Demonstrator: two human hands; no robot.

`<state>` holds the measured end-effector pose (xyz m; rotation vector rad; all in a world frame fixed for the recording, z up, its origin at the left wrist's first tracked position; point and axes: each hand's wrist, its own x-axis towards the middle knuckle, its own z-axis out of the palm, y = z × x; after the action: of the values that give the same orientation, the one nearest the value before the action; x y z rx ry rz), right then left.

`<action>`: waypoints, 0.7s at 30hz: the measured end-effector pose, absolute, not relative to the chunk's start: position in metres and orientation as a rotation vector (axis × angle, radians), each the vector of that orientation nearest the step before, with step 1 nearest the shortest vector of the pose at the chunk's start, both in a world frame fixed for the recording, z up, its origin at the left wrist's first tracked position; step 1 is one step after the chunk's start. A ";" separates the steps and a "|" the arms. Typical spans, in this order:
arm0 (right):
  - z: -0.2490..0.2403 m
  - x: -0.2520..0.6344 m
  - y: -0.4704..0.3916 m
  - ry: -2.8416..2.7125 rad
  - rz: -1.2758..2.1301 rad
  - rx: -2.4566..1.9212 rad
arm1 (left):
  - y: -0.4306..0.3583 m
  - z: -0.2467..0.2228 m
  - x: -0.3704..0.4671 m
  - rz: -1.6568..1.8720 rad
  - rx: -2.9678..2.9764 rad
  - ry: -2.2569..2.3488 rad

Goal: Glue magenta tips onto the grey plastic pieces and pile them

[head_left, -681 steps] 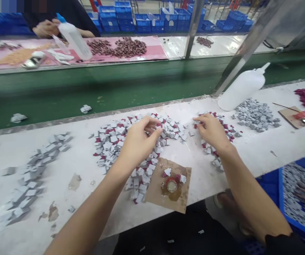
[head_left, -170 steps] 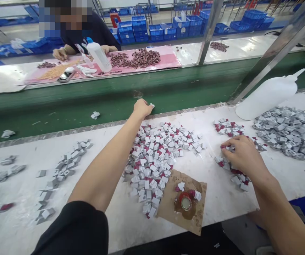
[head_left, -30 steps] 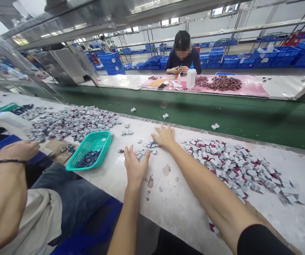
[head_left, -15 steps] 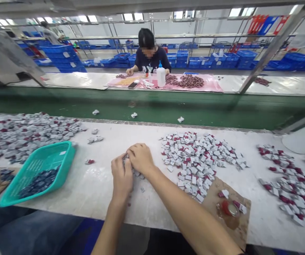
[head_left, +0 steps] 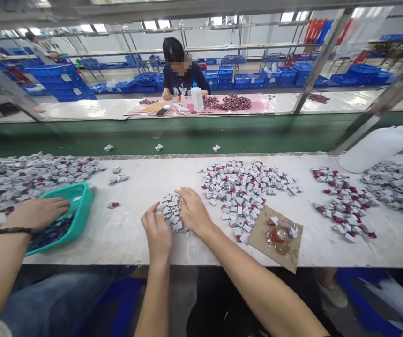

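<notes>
Between my two hands lies a small heap of light grey plastic pieces (head_left: 171,210) on the white table. My left hand (head_left: 157,231) rests at the heap's left side, fingers apart and curved toward it. On the right side, my right hand (head_left: 193,209) lies with its fingers stretched along the heap's edge. Both hands touch or nearly touch the pieces, and neither grips one. Right of my hands spreads a larger pile of grey pieces with dark red parts (head_left: 243,187).
At left a co-worker's hand (head_left: 43,213) reaches into a green basket (head_left: 85,201) of dark pieces. A cardboard sheet (head_left: 257,234) bears a red-rimmed lid in brown liquid. A white bottle (head_left: 373,147) leans at right. Across the green belt (head_left: 187,135) sits another person (head_left: 183,77).
My hands have moved apart from close together, uncovering the small heap. A co-worker's hand has come into the green basket. The view has shifted to the right.
</notes>
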<state>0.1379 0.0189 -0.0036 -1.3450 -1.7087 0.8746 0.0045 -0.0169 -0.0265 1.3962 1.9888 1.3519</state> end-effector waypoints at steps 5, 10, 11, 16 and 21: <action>0.003 0.167 -0.032 -1.606 0.892 -1.271 | -0.039 -0.027 0.003 1.316 1.463 1.965; 0.011 0.215 -0.114 -1.581 0.959 -1.237 | -0.080 -0.031 0.015 1.233 1.594 1.920; 0.014 0.225 -0.132 -1.577 0.968 -1.231 | -0.086 -0.032 0.017 1.211 1.618 1.917; 0.028 0.288 -0.210 -1.532 0.736 -1.323 | -0.095 -0.036 0.027 1.084 1.832 1.973; 0.029 0.379 -0.237 -1.372 0.202 -1.648 | -0.085 -0.037 0.033 1.096 2.060 2.008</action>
<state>0.3786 -0.2369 0.0290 -1.6484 -1.3717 0.2018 0.0326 -0.0854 -0.0372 2.0600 2.0078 1.0965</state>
